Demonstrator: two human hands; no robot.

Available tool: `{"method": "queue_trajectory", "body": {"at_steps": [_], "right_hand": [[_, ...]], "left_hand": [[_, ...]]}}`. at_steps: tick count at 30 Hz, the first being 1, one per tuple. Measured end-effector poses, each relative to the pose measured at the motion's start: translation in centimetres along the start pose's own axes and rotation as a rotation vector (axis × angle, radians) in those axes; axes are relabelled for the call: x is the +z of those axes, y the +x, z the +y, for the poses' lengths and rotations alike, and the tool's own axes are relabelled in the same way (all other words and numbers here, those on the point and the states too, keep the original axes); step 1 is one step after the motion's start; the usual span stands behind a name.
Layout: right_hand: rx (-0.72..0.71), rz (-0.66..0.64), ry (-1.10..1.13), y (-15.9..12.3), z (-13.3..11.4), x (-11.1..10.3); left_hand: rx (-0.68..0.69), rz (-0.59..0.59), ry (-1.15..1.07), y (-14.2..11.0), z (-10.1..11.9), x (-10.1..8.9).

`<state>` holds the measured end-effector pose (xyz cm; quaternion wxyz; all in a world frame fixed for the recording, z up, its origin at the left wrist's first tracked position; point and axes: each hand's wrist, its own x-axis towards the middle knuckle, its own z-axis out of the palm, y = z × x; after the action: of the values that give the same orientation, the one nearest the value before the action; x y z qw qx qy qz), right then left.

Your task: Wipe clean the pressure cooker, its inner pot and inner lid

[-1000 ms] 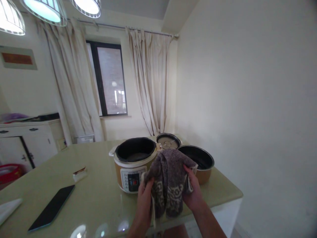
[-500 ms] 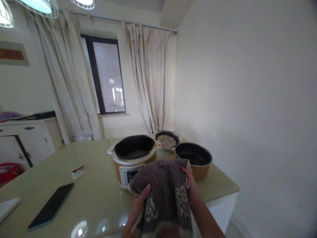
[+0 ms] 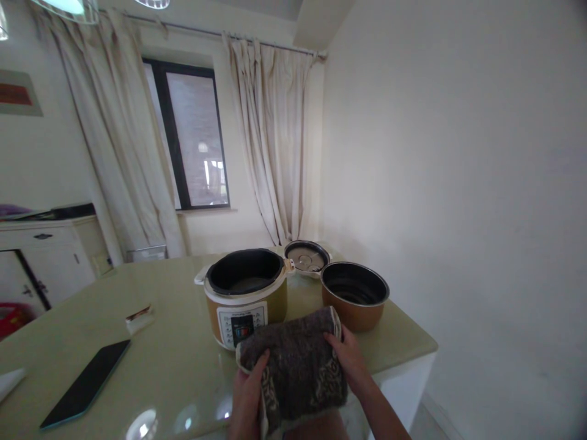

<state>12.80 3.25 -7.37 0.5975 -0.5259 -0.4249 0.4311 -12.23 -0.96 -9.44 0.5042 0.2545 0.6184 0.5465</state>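
A folded grey-brown towel (image 3: 298, 354) with a pale pattern hangs between my two hands in front of the table edge. My left hand (image 3: 250, 385) grips its left side, thumb on top. At its right edge my right hand (image 3: 348, 354) pinches the cloth, thumb on the near face. Just behind the towel stands a white and gold electric cooker (image 3: 243, 299), its lid off and a dark pot inside. An orange pot (image 3: 355, 299) with a black interior sits to the right. Behind them lies the round cooker lid (image 3: 306, 256), inner side up.
A dark phone or tablet (image 3: 87, 382) lies flat on the glossy green table (image 3: 174, 342) at left. Near it is a small clear and brown item (image 3: 139, 316). A wall rises along the table's right side. A white cabinet (image 3: 55, 256) stands at far left.
Both hands have lowered the towel slightly, and it looks flatter and more neatly folded. More of the cooker's front panel shows now. The view has shifted a little.
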Motion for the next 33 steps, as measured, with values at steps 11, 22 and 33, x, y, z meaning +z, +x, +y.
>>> {"method": "queue_trajectory", "body": {"at_steps": [11,22,33], "right_hand": [[-0.565,0.139,-0.722,0.8,3.5,-0.5],[-0.297,0.026,-0.905,-0.5,4.1,-2.0],[-0.406,-0.028,-1.155,-0.1,0.9,0.1]], "left_hand": [[0.906,0.331,0.646,0.2,-4.9,-2.0],[1.132,0.145,1.098,0.2,-3.2,-1.6],[0.586,0.042,0.771,1.6,-1.2,-4.1]]}}
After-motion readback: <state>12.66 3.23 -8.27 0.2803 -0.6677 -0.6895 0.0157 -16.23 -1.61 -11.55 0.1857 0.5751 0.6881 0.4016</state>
